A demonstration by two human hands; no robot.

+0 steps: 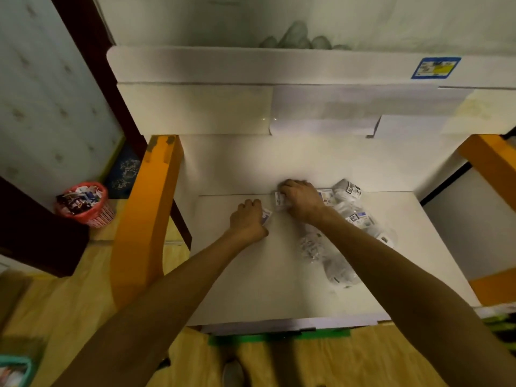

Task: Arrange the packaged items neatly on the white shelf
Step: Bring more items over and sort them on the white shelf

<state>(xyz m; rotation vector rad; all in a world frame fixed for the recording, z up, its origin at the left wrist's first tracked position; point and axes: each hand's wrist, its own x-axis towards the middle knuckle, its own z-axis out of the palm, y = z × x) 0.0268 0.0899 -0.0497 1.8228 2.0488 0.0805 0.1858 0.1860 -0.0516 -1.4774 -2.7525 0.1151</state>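
Two bare hands reach onto the white shelf (279, 275) in the middle of the frame. The left hand (247, 216) is curled with a narrow grip around one small packet (266, 215), whose printed end shows just right of the knuckles. The right hand (300, 198) lies palm down a little higher and to the right, its fingers closed over a second small packet (280, 201) with a label that peeks out at its left edge; how firmly it grips cannot be told.

To the right of the right hand, a loose pile of packaged items (349, 219) in clear wrap lies on the shelf, running from the middle right of the frame down toward the lower centre. At least five or six wrapped packs are there, several with barcode labels, but blur keeps an exact count out of reach.

Two orange posts stand at the shelf's sides: one orange post (145, 213) at centre left, another orange upright (494, 160) at the right edge. One blue and yellow sticker (435, 67) sits on the upper shelf board at the upper right.

At the left of the frame, one red basket (86, 205) stands on the floor, filled with crumpled wrappers and paper scraps. At the lower left corner, part of one teal basket (15, 370) shows; its contents are too blurred to name.
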